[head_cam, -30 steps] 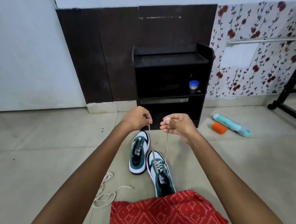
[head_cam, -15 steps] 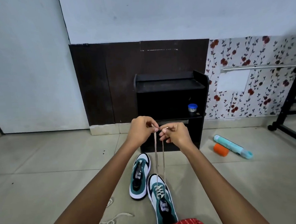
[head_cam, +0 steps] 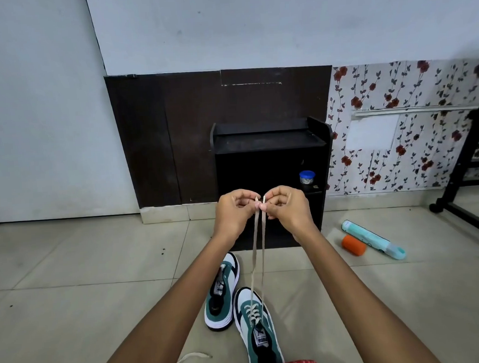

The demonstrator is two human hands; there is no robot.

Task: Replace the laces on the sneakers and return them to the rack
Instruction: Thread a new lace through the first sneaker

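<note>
Legible txt, 2 items only: white tongue label (head_cam: 261,340) on laced sneaker (head_cam: 258,327) reads "PUMA" under cat logo; matching tongue tab (head_cam: 220,290) on unlaced sneaker (head_cam: 216,304), same brand, fainter.

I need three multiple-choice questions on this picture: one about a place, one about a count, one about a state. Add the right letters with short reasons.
1. On the black rack, where does the blue-lidded jar stand? A on its top; B on an inner shelf; C beneath it.
2. How many sneakers lie on the floor? A one; B two; C four.
3. What is the state of the nearer sneaker? A laced, untied; B unlaced; C tied in a bow.
Answers: 1 B: the jar sits at the shelf's right end. 2 B: a farther sneaker lies beside the nearer one. 3 A: left hand and right hand each pinch a free end of its lace.
</note>
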